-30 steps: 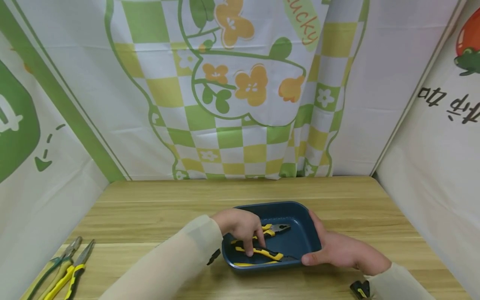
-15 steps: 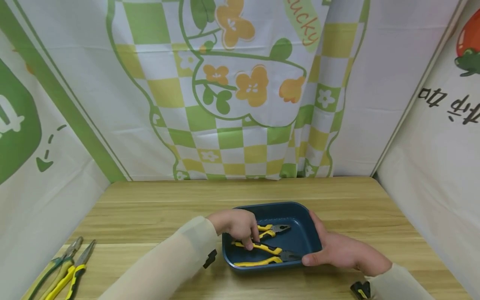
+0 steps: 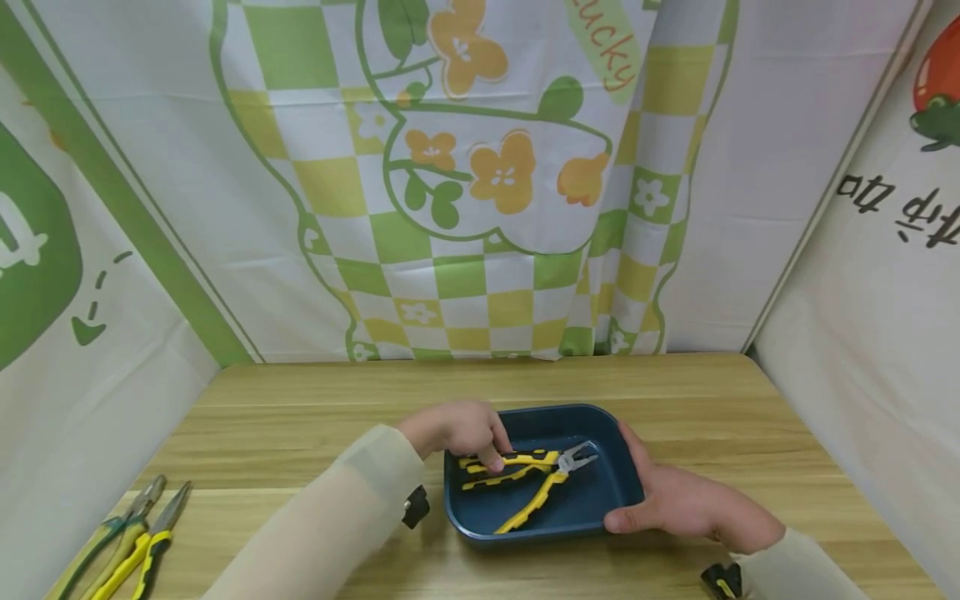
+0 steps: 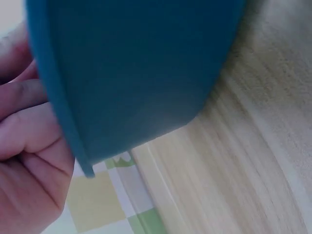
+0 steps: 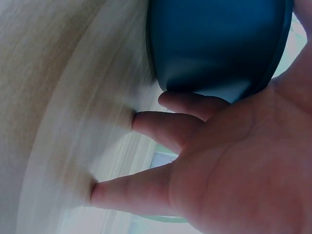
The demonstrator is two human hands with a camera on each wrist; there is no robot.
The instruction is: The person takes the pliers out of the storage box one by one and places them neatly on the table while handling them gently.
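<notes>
Inside the blue rectangular tray [image 3: 555, 529] lie pliers with yellow-and-black handles. My left hand [image 3: 467, 433] reaches over the tray's left rim and pinches one handle of the upper pliers [image 3: 534, 504], whose silver jaws are spread apart. Beneath them, another pair of pliers [image 3: 495, 480] is mostly covered. In the left wrist view the curled fingers [image 4: 29, 126] show beside the tray wall; the pliers are hidden there. My right hand [image 3: 671, 500] holds the tray's right end, thumb at the front corner, other fingers behind. The right wrist view shows fingertips [image 5: 100, 192] touching the table.
Two more pairs of pliers, one with green-and-beige handles [image 3: 112, 546] and one with yellow-and-black handles [image 3: 142, 554], lie on the wooden table [image 3: 337, 408] at the left. A printed curtain [image 3: 480, 275] hangs behind the table's back edge.
My left hand has raised the front pliers' handle and shifted it back over the other pair. Their jaws have spread and turned toward the back. The right hand and tray have stayed put.
</notes>
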